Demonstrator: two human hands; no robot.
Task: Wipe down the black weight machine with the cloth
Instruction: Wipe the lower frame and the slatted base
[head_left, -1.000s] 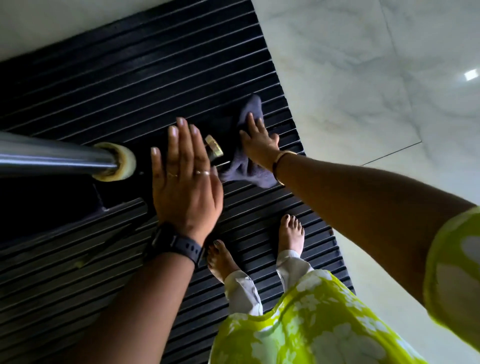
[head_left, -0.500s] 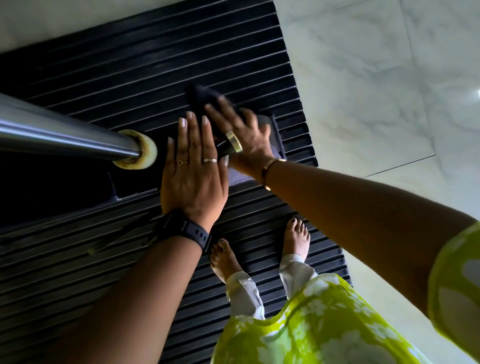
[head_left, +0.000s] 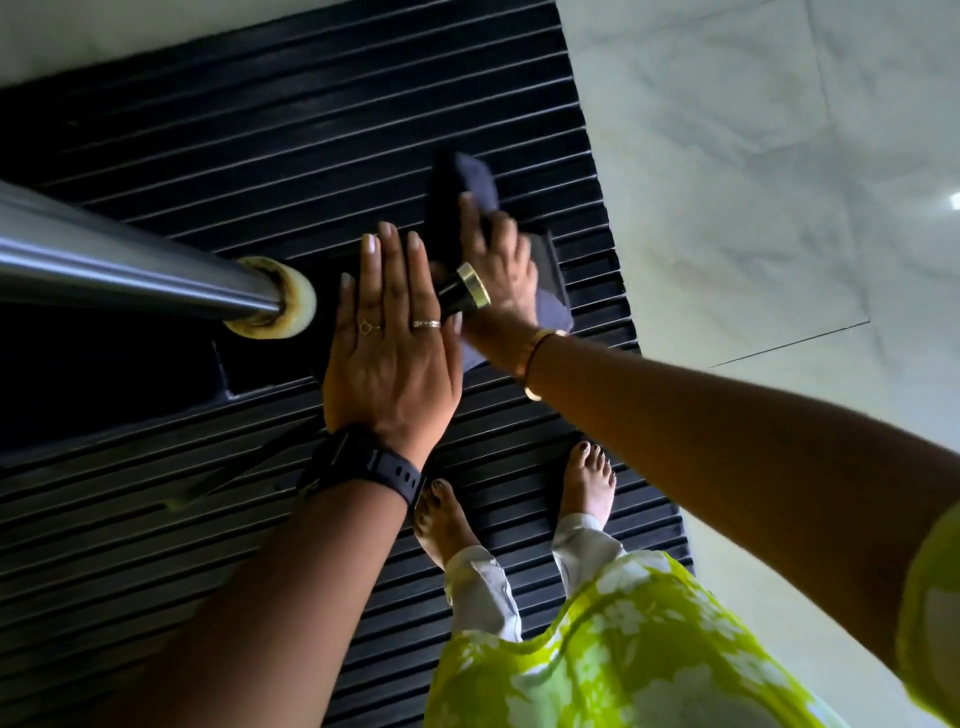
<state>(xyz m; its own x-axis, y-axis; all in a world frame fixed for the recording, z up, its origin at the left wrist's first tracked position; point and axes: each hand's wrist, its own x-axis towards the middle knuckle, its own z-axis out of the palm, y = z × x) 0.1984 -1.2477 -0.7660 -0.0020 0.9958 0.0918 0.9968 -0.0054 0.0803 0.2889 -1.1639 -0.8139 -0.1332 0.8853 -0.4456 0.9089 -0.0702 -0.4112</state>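
My left hand (head_left: 389, 338) lies flat with straight fingers against the black weight machine (head_left: 156, 374), just right of the white-capped end of its steel bar (head_left: 130, 270). My right hand (head_left: 501, 270) presses a dark grey cloth (head_left: 475, 179) onto a black part of the machine, fingers spread over the fabric. One end of the cloth sticks out beyond my fingertips and the other shows under my wrist. A black knob with a brass cap (head_left: 465, 291) juts up between my two hands.
A black ribbed rubber mat (head_left: 260, 130) lies under the machine, and my bare feet (head_left: 587, 483) stand on it. Pale marble floor (head_left: 753, 156) borders the mat on the right. The steel bar reaches in from the left at hand height.
My right hand slid the cloth up and to the left, then back a little to the right. My left hand has stayed flat in the same spot.
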